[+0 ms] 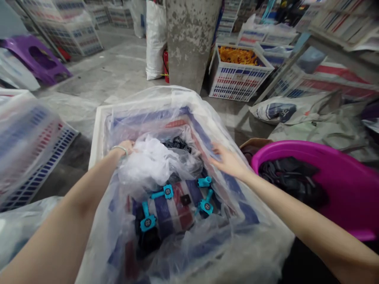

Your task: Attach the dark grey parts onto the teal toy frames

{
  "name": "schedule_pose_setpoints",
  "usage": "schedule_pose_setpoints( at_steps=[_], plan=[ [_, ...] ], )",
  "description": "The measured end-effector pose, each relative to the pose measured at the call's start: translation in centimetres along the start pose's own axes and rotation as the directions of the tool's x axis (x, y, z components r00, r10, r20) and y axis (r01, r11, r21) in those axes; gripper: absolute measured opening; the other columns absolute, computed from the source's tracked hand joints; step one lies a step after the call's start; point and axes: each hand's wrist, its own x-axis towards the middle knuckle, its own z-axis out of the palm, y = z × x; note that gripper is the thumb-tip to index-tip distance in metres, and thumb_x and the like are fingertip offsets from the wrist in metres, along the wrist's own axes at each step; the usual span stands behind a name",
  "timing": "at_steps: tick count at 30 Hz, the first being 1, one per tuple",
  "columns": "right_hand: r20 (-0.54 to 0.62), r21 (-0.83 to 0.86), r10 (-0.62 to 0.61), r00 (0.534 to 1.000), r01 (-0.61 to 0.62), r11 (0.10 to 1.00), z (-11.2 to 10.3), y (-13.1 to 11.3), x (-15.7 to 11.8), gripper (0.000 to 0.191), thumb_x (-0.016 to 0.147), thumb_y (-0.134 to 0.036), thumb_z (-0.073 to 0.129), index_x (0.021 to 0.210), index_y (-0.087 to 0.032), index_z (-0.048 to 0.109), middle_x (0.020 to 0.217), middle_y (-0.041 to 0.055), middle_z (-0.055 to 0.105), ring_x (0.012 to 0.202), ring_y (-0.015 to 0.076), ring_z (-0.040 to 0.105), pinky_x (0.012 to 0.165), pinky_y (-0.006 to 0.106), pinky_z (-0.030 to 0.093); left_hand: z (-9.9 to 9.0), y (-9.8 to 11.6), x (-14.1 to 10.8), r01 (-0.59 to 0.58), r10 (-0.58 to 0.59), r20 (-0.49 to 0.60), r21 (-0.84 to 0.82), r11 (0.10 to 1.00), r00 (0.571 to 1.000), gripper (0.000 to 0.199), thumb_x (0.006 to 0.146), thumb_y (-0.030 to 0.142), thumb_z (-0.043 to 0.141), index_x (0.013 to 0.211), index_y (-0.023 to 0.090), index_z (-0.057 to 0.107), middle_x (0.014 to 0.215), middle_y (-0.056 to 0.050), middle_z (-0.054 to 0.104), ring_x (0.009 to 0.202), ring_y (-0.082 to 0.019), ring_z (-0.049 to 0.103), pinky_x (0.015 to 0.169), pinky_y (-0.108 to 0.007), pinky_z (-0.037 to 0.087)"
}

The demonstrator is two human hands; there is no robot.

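My left hand [128, 146], with a band at the wrist, is closed on the edge of a bunched clear plastic bag [151, 159]; its fingertips are partly hidden. My right hand [226, 158] is open, fingers apart, over the right inner wall of a plastic-lined crate [99, 130], with nothing visible in it. Several turquoise plastic parts with short handles lie on the crate's striped bottom, among them one at the front left [147, 223] and one at the right [206, 206]. A small dark square piece [186, 200] lies between them. Dark pieces [177, 144] show behind the bag.
A magenta tub [346, 181] with dark material stands at the right. Behind are a concrete pillar [189, 43], a fire extinguisher [166, 65] and a crate of orange parts [241, 77]. A blurred crate [32, 146] and purple stool [37, 57] are at the left.
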Motion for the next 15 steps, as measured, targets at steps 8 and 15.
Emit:
schedule_pose_setpoints(
  at_steps=[8, 15],
  plan=[
    [0.22, -0.093, 0.335, 0.916, -0.322, 0.942, 16.9, 1.3, 18.5, 0.051, 0.097, -0.034, 0.069, 0.141, -0.015, 0.054, 0.148, 0.014, 0.051, 0.13, 0.0284, 0.057, 0.111, 0.052, 0.047, 4.3, -1.4, -2.0, -0.092, 0.077, 0.202, 0.065, 0.994, 0.976, 0.056, 0.064, 0.016, 0.064, 0.119, 0.018, 0.06, 0.087, -0.007, 0.075, 0.086, -0.031, 0.073, 0.079, -0.034, 0.051],
    [0.253, -0.231, 0.402, 0.88, -0.349, 0.908, 17.4, 2.9, 20.3, 0.035, 0.099, -0.036, 0.066, 0.126, -0.013, 0.064, 0.125, 0.0115, 0.066, 0.109, 0.0224, 0.068, 0.096, 0.044, 0.058, 2.3, -1.6, -1.1, -0.187, 0.213, 0.201, -0.142, 0.972, 0.956, 0.084, 0.065, 0.019, 0.059, 0.147, 0.021, 0.041, 0.094, -0.002, 0.076, 0.069, -0.023, 0.068, 0.071, -0.03, 0.046]
  ],
)
